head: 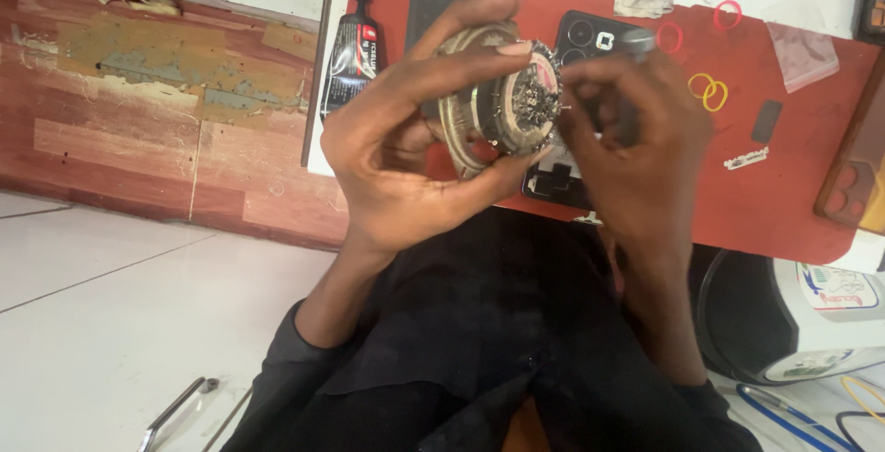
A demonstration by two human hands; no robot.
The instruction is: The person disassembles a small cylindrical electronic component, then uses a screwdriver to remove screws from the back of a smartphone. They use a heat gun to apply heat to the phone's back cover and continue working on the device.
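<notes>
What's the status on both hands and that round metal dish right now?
Left hand grips round metal dish of tiny screws. Right hand pinches at its contents, dark tool in grip. Black phone on red mat beneath; nothing blocking.

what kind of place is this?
Likely a phone repair bench: an opened phone back-up on a red work mat, a black glue tube, and the left hand holding a round dish of small screws.

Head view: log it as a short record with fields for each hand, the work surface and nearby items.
Left hand: grips a round metal magnet disc bristling with small screws
Right hand: fingertips at the disc's face, with a dark tool in the fist
Surface: red mat
Under hands: black phone, back up
Nearby: black glue tube, coloured rubber bands
</notes>
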